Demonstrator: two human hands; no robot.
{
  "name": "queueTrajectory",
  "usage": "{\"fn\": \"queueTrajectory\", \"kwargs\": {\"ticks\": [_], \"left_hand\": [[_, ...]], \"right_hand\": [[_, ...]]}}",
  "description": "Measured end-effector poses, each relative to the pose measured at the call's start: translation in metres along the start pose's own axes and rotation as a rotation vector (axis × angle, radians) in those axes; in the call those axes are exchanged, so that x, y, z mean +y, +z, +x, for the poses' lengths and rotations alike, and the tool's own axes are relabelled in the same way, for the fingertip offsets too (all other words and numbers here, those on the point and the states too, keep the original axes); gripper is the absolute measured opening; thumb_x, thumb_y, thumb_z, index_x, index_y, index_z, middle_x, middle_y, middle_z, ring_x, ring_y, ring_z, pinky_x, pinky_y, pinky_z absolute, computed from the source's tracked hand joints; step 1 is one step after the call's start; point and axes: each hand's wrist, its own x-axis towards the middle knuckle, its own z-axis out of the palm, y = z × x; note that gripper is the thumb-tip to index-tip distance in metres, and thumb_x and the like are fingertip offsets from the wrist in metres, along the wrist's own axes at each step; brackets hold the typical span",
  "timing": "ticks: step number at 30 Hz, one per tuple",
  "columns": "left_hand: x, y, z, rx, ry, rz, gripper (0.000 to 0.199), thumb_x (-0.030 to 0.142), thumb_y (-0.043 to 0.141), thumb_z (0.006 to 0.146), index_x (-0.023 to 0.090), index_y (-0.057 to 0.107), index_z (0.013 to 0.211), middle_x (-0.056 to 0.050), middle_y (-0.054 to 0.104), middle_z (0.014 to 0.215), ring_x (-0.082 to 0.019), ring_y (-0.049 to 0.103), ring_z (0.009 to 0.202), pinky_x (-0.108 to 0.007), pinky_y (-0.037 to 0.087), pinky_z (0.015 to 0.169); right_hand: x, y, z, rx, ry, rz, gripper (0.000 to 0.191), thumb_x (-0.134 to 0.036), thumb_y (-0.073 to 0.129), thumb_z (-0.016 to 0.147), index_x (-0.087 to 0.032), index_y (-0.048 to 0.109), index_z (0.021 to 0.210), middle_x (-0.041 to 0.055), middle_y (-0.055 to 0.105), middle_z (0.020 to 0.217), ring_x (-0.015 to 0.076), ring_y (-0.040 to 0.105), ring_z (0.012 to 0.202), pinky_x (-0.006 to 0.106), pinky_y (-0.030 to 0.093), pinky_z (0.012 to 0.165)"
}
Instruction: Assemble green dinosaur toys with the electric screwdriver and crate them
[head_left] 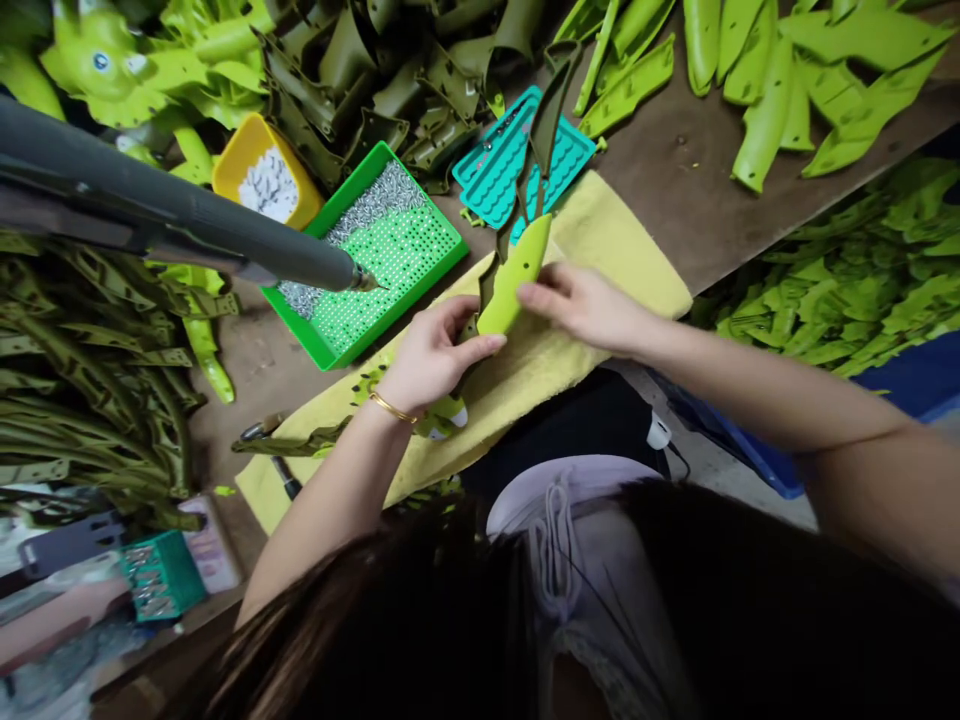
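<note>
A bright green curved plastic piece point(517, 275) lies against a dark olive plastic part point(546, 125), which reaches up over a teal tray. My left hand point(439, 350) grips the lower end of the green piece, with its thumb on top and its other fingers around the side. On the right edge of that piece, my right hand point(577, 305) pinches with thumb and fingertips. Beneath both hands a yellow cloth point(630, 245) is spread. Near my left wrist, a green part with dark spots and white tips point(450, 415) is partly hidden under the forearm.
A green basket of screws point(450, 245) and a yellow container point(307, 195) stand behind my left hand. Above the basket hangs a dark screwdriver-like tool point(285, 245). Olive parts point(97, 370) are piled at left, green pieces point(772, 100) at upper right. A blue bin point(907, 380) is at right.
</note>
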Motion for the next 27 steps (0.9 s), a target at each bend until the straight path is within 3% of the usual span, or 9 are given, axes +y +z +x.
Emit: {"fn": "queueTrajectory", "kwargs": {"ticks": [2, 4, 10, 14, 17, 21, 24, 27], "left_hand": [[0.001, 0.003, 0.001, -0.022, 0.040, -0.016, 0.051, 0.042, 0.083, 0.063, 0.013, 0.067, 0.102, -0.007, 0.070, 0.099, -0.022, 0.063, 0.091, -0.036, 0.050, 0.087], [0.000, 0.006, 0.002, -0.024, 0.066, -0.042, 0.050, 0.042, 0.083, 0.064, 0.014, 0.066, 0.102, -0.007, 0.071, 0.101, -0.022, 0.064, 0.094, -0.036, 0.049, 0.090], [0.004, 0.005, -0.001, -0.074, 0.085, -0.055, 0.045, 0.043, 0.085, 0.063, 0.017, 0.067, 0.094, -0.005, 0.071, 0.095, -0.020, 0.065, 0.090, -0.035, 0.051, 0.084], [0.003, 0.000, -0.001, -0.135, 0.074, 0.002, 0.042, 0.044, 0.083, 0.066, 0.017, 0.066, 0.094, -0.005, 0.070, 0.094, -0.020, 0.064, 0.087, -0.034, 0.051, 0.080], [-0.001, -0.005, 0.001, -0.160, 0.045, 0.044, 0.044, 0.046, 0.082, 0.067, 0.017, 0.065, 0.096, -0.004, 0.067, 0.090, -0.019, 0.062, 0.083, -0.032, 0.049, 0.075], [0.009, -0.007, 0.013, -0.289, -0.013, 0.114, 0.047, 0.050, 0.083, 0.064, 0.017, 0.060, 0.089, 0.000, 0.058, 0.077, -0.015, 0.055, 0.071, -0.028, 0.044, 0.063], [0.027, 0.006, 0.031, -0.211, 0.112, 0.154, 0.051, 0.055, 0.081, 0.065, 0.019, 0.058, 0.092, -0.001, 0.056, 0.079, -0.016, 0.055, 0.076, -0.029, 0.043, 0.065], [0.043, 0.025, 0.048, -0.071, 0.255, 0.112, 0.050, 0.061, 0.076, 0.069, 0.019, 0.058, 0.087, -0.001, 0.053, 0.077, -0.019, 0.056, 0.082, -0.030, 0.045, 0.068]], "right_hand": [[0.008, 0.018, 0.001, -0.041, 0.055, 0.270, 0.060, -0.069, 0.062, 0.075, -0.013, 0.067, 0.096, 0.0070, 0.071, 0.091, 0.0170, 0.065, 0.086, 0.031, 0.053, 0.080], [0.011, 0.030, 0.001, 0.006, 0.055, 0.436, 0.058, -0.064, 0.070, 0.069, -0.013, 0.067, 0.095, 0.0069, 0.072, 0.095, 0.0171, 0.066, 0.090, 0.031, 0.054, 0.084], [0.009, 0.043, -0.007, 0.132, 0.059, 0.665, 0.055, -0.056, 0.083, 0.054, -0.014, 0.068, 0.086, 0.0051, 0.073, 0.090, 0.0157, 0.067, 0.084, 0.029, 0.056, 0.078], [0.014, 0.046, -0.011, 0.154, 0.058, 0.639, 0.055, -0.059, 0.080, 0.059, -0.013, 0.068, 0.088, 0.0058, 0.073, 0.091, 0.0159, 0.066, 0.084, 0.029, 0.055, 0.077], [0.017, 0.036, -0.009, 0.099, 0.088, 0.510, 0.055, -0.061, 0.077, 0.062, -0.014, 0.068, 0.088, 0.0041, 0.071, 0.086, 0.0154, 0.064, 0.083, 0.027, 0.053, 0.075], [0.015, 0.009, -0.001, 0.180, 0.034, 0.408, 0.051, -0.068, 0.067, 0.070, -0.017, 0.055, 0.069, -0.0046, 0.049, 0.060, 0.0074, 0.051, 0.061, 0.020, 0.042, 0.056], [0.009, -0.002, 0.002, 0.176, 0.034, 0.392, 0.056, -0.071, 0.062, 0.072, -0.020, 0.042, 0.061, -0.0086, 0.031, 0.053, 0.0042, 0.036, 0.051, 0.020, 0.029, 0.047], [0.003, -0.001, 0.000, 0.181, -0.010, 0.368, 0.058, -0.074, 0.060, 0.071, -0.020, 0.041, 0.061, -0.0080, 0.032, 0.053, 0.0047, 0.035, 0.052, 0.020, 0.029, 0.048]]}}
